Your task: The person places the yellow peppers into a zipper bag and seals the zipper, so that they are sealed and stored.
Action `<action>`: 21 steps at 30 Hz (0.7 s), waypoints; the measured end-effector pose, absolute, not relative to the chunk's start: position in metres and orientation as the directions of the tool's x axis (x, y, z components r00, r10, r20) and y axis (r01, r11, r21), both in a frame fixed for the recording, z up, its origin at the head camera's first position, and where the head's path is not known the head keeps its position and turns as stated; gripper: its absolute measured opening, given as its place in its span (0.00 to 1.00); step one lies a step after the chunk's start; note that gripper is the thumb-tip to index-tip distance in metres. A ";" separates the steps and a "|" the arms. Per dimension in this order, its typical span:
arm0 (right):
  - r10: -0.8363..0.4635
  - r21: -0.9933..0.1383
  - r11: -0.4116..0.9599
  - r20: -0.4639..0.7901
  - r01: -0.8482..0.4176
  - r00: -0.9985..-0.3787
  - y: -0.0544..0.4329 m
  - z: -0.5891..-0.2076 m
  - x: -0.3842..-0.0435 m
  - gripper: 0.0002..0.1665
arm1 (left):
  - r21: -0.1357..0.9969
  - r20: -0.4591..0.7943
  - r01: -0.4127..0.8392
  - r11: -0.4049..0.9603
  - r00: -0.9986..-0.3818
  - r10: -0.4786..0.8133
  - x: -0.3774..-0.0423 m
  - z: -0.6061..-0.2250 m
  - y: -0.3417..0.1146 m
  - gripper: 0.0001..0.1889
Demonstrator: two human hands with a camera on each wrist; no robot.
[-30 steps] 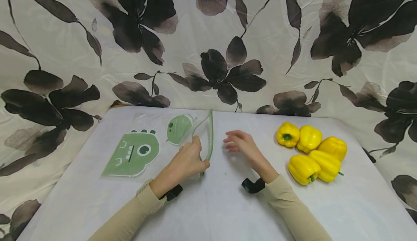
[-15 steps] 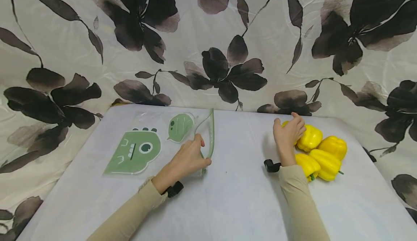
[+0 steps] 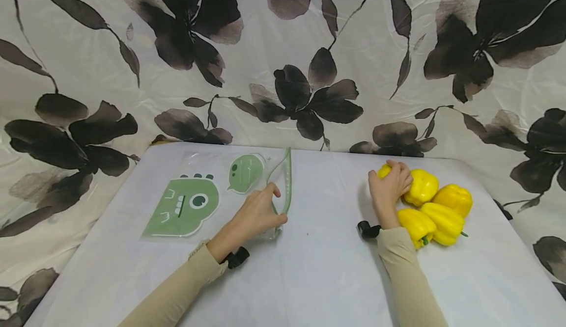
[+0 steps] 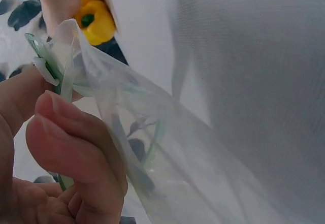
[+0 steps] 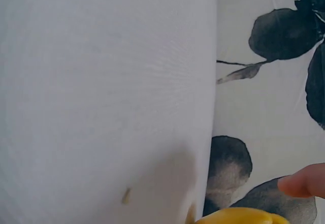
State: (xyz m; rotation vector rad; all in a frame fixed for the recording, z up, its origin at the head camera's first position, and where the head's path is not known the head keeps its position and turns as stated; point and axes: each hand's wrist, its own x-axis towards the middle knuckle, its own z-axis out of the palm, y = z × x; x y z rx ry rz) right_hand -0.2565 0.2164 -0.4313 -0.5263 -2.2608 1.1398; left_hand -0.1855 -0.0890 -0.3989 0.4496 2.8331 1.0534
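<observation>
A clear zip bag with a green one-eyed monster print lies on the left of the table, its green-edged mouth spread apart. My left hand grips the bag at that mouth, and in the left wrist view a white zip slider shows by the fingers. On the right, my right hand reaches over the far-left yellow bell pepper, thumb on one side and fingers curled round the other. The hand hides most of this pepper; the right wrist view catches only its top.
Several more yellow bell peppers lie clustered just right of my right hand. A white cloth covers the table. Behind its far edge hangs a floral curtain.
My right hand has swung right from mid-table to the peppers, then drawn slightly nearer with its fingers round the far-left one. The left hand keeps its grip on the bag, nearly still.
</observation>
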 end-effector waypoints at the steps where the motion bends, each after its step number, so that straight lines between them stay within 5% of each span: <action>1: 0.553 -0.823 0.561 0.291 0.091 -0.781 0.217 -0.432 -0.256 0.29 | 0.655 0.019 0.239 0.716 -0.953 0.301 -0.185 -0.398 -0.089 0.25; 9: 0.521 -0.876 0.477 0.220 0.067 -0.825 0.222 -0.435 -0.252 0.23 | 0.652 0.021 0.242 0.719 -0.953 0.301 -0.186 -0.400 -0.088 0.26; 21: 0.488 -0.940 0.315 0.045 0.128 -0.872 0.221 -0.440 -0.251 0.43 | 0.652 0.029 0.239 0.719 -0.956 0.292 -0.184 -0.400 -0.086 0.27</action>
